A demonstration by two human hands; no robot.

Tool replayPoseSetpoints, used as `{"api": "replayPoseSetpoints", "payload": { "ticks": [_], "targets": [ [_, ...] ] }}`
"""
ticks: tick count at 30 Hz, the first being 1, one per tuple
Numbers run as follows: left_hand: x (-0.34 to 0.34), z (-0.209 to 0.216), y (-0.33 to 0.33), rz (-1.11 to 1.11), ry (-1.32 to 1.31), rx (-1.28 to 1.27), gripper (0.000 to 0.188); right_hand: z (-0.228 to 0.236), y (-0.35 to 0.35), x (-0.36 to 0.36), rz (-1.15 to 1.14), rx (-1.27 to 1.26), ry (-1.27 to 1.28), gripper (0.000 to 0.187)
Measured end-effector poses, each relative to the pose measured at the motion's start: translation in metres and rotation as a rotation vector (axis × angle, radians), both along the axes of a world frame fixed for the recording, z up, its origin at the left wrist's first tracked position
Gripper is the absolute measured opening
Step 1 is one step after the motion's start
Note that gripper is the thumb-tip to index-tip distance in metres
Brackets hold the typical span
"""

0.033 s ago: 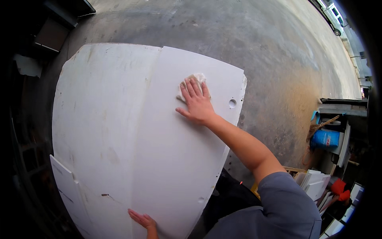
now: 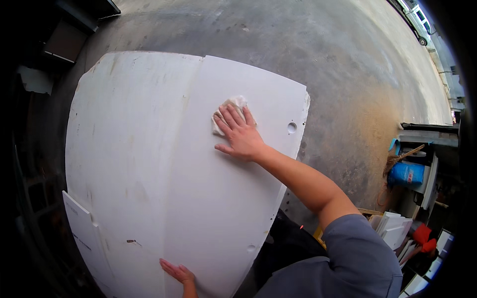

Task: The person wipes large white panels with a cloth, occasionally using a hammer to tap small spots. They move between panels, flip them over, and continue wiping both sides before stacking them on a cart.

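Note:
A long white panel (image 2: 218,188) with a round hole near its far right corner lies over a larger, scuffed white board (image 2: 124,144). My right hand (image 2: 240,139) presses a crumpled whitish cloth (image 2: 237,102) against the panel's far half, fingers stretched over it. The cloth sticks out past the fingertips and along the hand's left side. Lower down, my left hand (image 2: 178,272) rests flat at the panel's left edge, fingers straight and close together, with nothing seen in it.
Another white board (image 2: 82,233) lies at the left edge. A blue bag (image 2: 405,174) and a straw broom (image 2: 397,158) stand at the right, above stacked white boards (image 2: 392,229). Sawdust-coloured powder (image 2: 380,111) covers part of the concrete floor. A white vehicle (image 2: 420,22) is far right.
My right hand and the cloth have slid a little left and nearer to me across the panel. My left hand has stayed in place.

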State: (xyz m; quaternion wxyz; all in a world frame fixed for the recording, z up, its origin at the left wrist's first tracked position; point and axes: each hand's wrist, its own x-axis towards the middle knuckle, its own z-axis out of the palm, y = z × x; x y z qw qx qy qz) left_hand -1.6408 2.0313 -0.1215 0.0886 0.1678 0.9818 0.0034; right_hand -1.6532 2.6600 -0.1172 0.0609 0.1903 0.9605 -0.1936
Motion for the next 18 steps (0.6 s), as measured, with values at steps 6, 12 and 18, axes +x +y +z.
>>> {"api": "replayPoseSetpoints", "payload": {
  "ticks": [6,12,18],
  "targets": [
    [-0.019,0.005,0.015,-0.073,0.011,0.075,0.082,-0.029,0.082,-0.055,-0.349,0.278,0.175,0.079],
    [-0.01,0.01,0.018,-0.022,-0.012,0.016,0.084,-0.001,-0.186,-0.005,0.379,-0.095,0.163,0.083],
    [0.002,0.003,0.01,-0.049,0.057,0.076,0.081,-0.007,-0.012,0.095,-0.028,0.197,0.045,0.081]
  ]
}}
